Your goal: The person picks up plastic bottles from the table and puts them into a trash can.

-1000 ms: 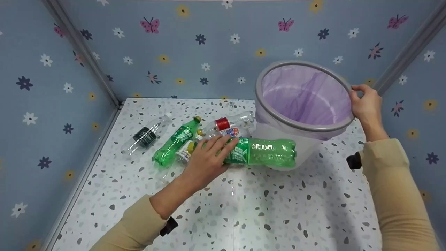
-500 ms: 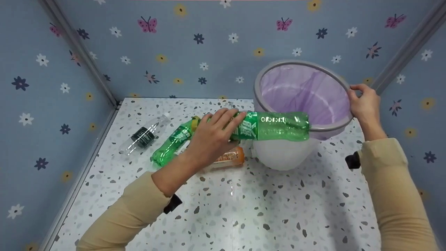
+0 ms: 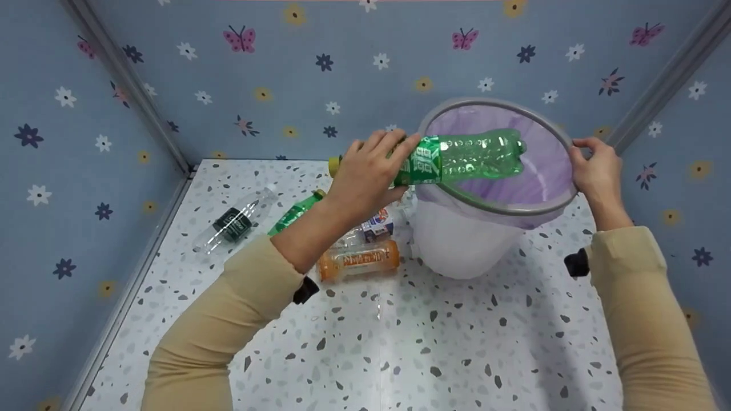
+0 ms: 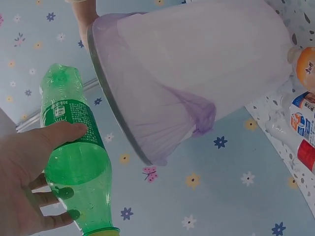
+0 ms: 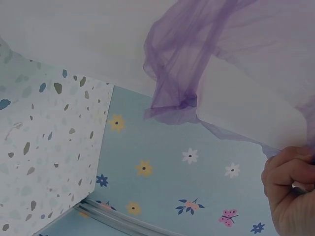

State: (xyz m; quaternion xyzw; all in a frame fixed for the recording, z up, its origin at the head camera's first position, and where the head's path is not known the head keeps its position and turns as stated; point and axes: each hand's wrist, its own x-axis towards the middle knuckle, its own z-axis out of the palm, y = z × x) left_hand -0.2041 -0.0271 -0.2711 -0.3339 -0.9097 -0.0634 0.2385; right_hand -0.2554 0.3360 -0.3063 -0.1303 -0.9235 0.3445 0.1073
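Observation:
My left hand [image 3: 371, 174] grips a large green plastic bottle [image 3: 480, 155] around its labelled middle. In the head view the bottle lies level, its yellow cap to the left and its base over the mouth of a white trash bin [image 3: 457, 245]. A purple bag [image 3: 497, 123] lines the bin and folds over outside below the grey rim. My right hand [image 3: 599, 171] pinches that rim at its right side, and the bin leans toward me. In the left wrist view the thumb [image 4: 69, 132] lies across the green label.
On the speckled table [image 3: 320, 354] lie an orange-labelled bottle [image 3: 360, 260], a blue-and-white-labelled bottle [image 3: 377, 222], a smaller green bottle [image 3: 297, 212] and a clear bottle with a dark label [image 3: 233, 224]. A red-labelled bottle [image 4: 306, 155] shows in the left wrist view. Flowered walls [image 3: 285, 74] enclose the table.
My left hand has lifted the large green bottle up and to the right, from the other bottles to the bin's mouth. The orange-labelled bottle has come into sight. My right hand stays at the rim.

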